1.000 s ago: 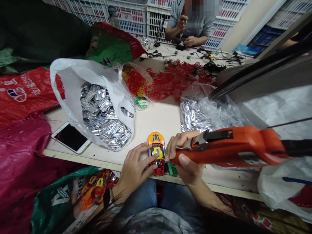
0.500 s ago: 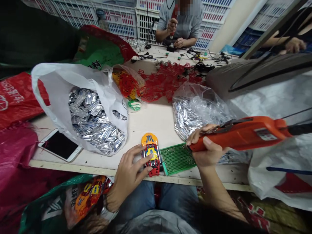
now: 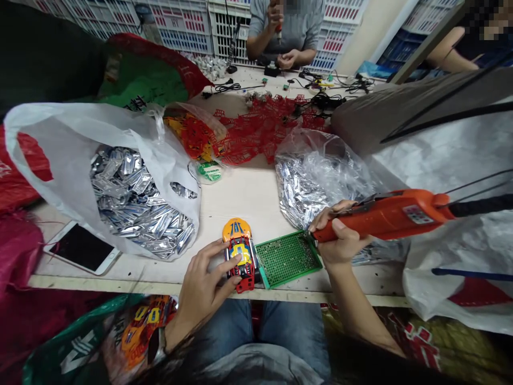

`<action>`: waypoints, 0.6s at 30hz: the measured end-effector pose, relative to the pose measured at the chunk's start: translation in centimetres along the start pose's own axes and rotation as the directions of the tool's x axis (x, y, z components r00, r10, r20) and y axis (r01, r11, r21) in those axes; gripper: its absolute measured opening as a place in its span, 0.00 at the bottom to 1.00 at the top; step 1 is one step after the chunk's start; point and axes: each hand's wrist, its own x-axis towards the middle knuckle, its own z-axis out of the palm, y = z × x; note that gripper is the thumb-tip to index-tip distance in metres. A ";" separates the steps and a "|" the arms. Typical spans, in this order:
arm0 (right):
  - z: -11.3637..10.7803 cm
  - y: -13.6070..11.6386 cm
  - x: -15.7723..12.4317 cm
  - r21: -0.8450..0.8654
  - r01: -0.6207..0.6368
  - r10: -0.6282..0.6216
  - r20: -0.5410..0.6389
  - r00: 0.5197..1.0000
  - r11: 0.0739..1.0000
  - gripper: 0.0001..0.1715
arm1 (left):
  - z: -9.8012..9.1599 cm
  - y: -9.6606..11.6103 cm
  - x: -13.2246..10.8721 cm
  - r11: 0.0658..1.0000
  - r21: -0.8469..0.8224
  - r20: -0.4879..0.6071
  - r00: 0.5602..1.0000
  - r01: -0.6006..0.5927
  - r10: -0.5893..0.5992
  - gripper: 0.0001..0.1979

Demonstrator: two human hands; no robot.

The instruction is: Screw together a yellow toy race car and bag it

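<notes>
Bench [image 3: 236,190]: toy car [image 3: 241,251] crosswise, orange end away; left hand [image 3: 203,277] holding it, right hand [image 3: 340,241] gripping tool [image 3: 390,216].

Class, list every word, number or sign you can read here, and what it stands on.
"料", apparently: green bag; neighbouring lettering unclear.
White V-like sign, no certain letter: dark green bag.
Too small or blurred to read: markings on the toy car, orange tool, green-and-white packet, white crate, red bag and yellow sack.
</notes>
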 end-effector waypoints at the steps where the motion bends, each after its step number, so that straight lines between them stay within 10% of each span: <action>1: 0.0 0.0 0.0 0.004 -0.005 0.005 0.005 1.000 1.000 0.09 | 0.0 0.0 0.0 1.000 -0.003 -0.001 1.000 0.003 -0.003 0.13; 18: -0.1 0.4 -0.4 0.020 -0.008 0.008 -0.028 1.000 1.000 0.10 | 0.1 0.0 -0.2 1.000 -0.014 -0.012 1.000 0.012 -0.013 0.14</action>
